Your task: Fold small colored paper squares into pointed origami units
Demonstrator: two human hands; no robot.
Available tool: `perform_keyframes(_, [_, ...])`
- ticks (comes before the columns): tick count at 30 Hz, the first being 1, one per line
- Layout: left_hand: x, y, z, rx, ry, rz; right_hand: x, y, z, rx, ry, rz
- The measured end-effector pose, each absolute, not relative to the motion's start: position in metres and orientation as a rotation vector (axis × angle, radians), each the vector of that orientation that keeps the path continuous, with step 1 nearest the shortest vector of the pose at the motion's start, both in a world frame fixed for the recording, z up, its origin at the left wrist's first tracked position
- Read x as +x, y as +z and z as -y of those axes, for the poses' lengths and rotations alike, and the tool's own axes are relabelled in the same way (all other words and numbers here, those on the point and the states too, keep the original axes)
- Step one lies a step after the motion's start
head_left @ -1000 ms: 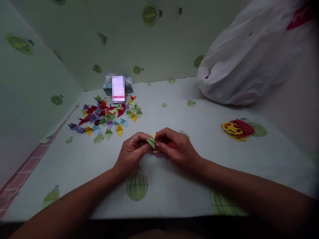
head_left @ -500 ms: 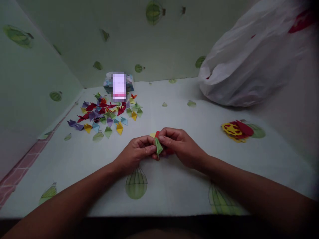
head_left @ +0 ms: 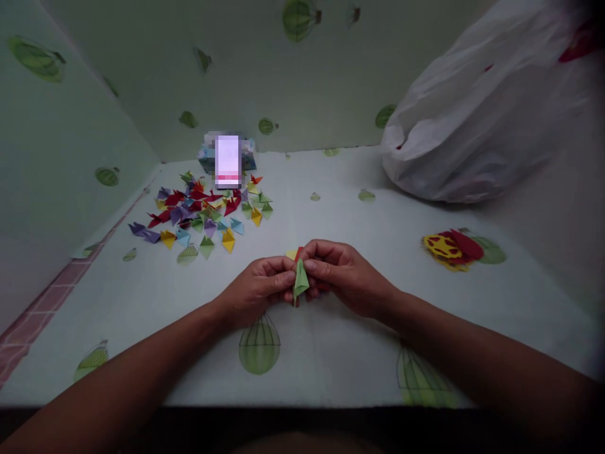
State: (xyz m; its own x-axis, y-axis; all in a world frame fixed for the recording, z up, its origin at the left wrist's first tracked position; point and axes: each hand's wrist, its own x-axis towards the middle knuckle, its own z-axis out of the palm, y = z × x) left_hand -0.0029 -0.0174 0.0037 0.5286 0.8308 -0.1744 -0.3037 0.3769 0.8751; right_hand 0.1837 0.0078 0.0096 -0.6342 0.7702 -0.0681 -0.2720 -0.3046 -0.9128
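Since so small a piece likely needs steadying from both sides, the left hand (head_left: 255,289) and right hand (head_left: 352,279) pinch the green paper (head_left: 301,281) between thumbs and fingers, nearer than the folded-paper pile (head_left: 179,215) and right of it.

A small folded green paper piece (head_left: 301,280) sits between the left hand (head_left: 259,287) and the right hand (head_left: 353,277), above the front-middle of a white balloon-print counter (head_left: 331,372). Behind them to the left lies a heap of multicoloured folded-paper shapes (head_left: 178,215), a lit rectangular screen (head_left: 228,156) beyond it before a blue patterned box (head_left: 249,162). At right lie flat yellow and red cutouts (head_left: 444,246); a white plastic bag (head_left: 463,132) rests behind them.
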Motion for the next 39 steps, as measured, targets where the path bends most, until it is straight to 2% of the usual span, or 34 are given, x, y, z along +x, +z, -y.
perform_keyframes(39, [-0.0039, -0.0028, 0.0170, 0.908, 0.798, -0.692, 0.1828, 0.0105, -0.0087, -0.769, 1.950, 1.275])
